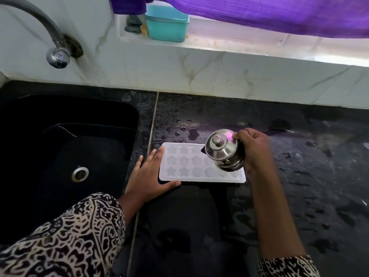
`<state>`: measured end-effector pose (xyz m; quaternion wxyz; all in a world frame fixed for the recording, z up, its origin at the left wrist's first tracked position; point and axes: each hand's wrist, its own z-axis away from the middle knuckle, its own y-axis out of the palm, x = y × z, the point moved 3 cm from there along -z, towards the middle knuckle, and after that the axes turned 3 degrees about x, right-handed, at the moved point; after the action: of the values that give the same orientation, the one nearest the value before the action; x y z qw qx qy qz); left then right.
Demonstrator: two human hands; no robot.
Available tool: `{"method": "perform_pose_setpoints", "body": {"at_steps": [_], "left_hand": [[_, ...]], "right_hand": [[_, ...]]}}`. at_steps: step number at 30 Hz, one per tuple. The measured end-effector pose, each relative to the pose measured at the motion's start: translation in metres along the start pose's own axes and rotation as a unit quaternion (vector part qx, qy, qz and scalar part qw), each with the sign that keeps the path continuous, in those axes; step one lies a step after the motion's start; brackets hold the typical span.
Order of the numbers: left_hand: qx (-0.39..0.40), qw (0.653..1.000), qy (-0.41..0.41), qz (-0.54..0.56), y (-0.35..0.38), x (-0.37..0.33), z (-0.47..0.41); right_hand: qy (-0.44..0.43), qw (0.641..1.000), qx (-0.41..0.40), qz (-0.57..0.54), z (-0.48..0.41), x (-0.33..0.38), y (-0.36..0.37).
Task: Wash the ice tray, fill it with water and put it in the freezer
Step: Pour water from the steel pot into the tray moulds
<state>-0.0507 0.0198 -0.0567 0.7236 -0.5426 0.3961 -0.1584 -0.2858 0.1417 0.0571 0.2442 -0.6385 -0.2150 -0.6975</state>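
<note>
A white ice tray (191,166) with star-shaped moulds lies flat on the black counter (199,216), just right of the sink. My left hand (148,176) rests on the counter against the tray's left end, fingers spread, thumb along its front edge. My right hand (254,148) grips a small steel kettle (223,151) with a lid and holds it tilted over the right part of the tray, spout toward the back row. The kettle hides the moulds under it. Whether water stands in the moulds is unclear.
A black sink (65,156) with a metal drain lies at the left, under a curved grey tap (54,47) on the white tiled wall. Water drops lie behind the tray. A teal box (166,25) stands on the sill under a purple curtain (269,15).
</note>
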Motion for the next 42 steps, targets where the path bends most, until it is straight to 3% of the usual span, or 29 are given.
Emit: {"method": "perform_pose_setpoints", "body": {"at_steps": [42], "left_hand": [[-0.020, 1.000, 0.004, 0.021, 0.000, 0.000, 0.001]], "right_hand": [[-0.014, 0.994, 0.030, 0.108, -0.012, 0.007, 0.003]]}}
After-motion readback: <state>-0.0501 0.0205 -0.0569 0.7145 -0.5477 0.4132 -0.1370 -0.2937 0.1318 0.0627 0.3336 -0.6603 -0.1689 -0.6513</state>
